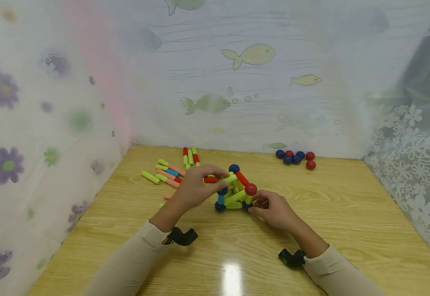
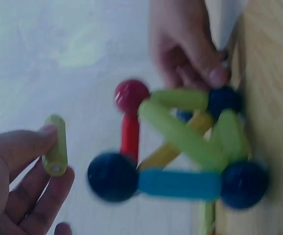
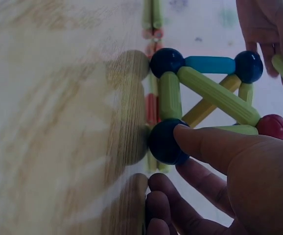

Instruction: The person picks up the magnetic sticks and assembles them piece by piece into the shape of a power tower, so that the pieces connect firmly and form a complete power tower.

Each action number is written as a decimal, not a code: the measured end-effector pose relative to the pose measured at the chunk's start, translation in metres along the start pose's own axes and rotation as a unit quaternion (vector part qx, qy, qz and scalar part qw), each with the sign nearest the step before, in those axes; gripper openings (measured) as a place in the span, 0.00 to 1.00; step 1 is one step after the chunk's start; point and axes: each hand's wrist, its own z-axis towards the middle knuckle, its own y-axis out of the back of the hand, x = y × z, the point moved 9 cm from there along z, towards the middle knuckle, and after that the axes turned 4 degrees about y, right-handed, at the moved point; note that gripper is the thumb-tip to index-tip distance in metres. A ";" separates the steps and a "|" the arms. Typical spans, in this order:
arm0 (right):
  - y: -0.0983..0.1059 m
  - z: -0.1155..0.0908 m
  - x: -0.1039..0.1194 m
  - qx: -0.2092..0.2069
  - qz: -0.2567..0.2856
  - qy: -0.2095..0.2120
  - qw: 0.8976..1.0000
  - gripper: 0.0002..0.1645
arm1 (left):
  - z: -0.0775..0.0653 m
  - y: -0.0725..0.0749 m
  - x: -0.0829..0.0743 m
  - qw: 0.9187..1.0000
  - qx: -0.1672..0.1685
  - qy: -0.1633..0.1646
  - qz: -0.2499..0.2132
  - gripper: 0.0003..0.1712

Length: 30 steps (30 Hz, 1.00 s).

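A frame of magnetic rods and balls [image 1: 235, 197] stands on the wooden table, with dark blue balls at its base corners and a red ball [image 1: 250, 189] on an upper corner. My left hand [image 1: 196, 187] pinches a loose yellow-green rod [image 2: 57, 147] between thumb and fingers, above the frame and apart from its balls in the left wrist view. Low on the frame, my right hand [image 1: 276, 209] pinches a dark blue ball [image 3: 168, 142] at a near base corner. A light blue rod [image 2: 178, 184] joins two dark blue balls along one edge, and longer rods cross the sides diagonally.
Left of the frame lie several loose rods [image 1: 150, 177] in green, orange, red and blue, partly hidden behind my left hand. Several dark blue and red balls [image 1: 287, 159] are grouped at the table's back right. Patterned curtains [image 1: 237, 123] border the table [image 1: 329, 193].
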 end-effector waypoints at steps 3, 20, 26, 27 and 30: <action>0.000 0.000 0.001 0.000 0.003 0.002 1.000 0.13 | 0.004 -0.020 -0.006 1.000 -0.006 -0.008 0.024 0.12; -0.001 0.000 0.001 0.002 -0.003 0.010 1.000 0.14 | 0.001 -0.045 -0.012 0.981 -0.010 -0.072 0.178 0.10; -0.001 0.000 0.001 0.000 0.002 0.006 1.000 0.14 | 0.001 -0.047 -0.012 0.971 -0.008 -0.077 0.227 0.08; -0.001 0.000 0.001 0.000 0.003 0.005 1.000 0.15 | 0.001 -0.047 -0.012 0.969 -0.007 -0.081 0.234 0.08; -0.001 0.000 0.000 0.000 0.005 0.003 1.000 0.15 | 0.001 -0.049 -0.013 0.964 -0.007 -0.093 0.248 0.08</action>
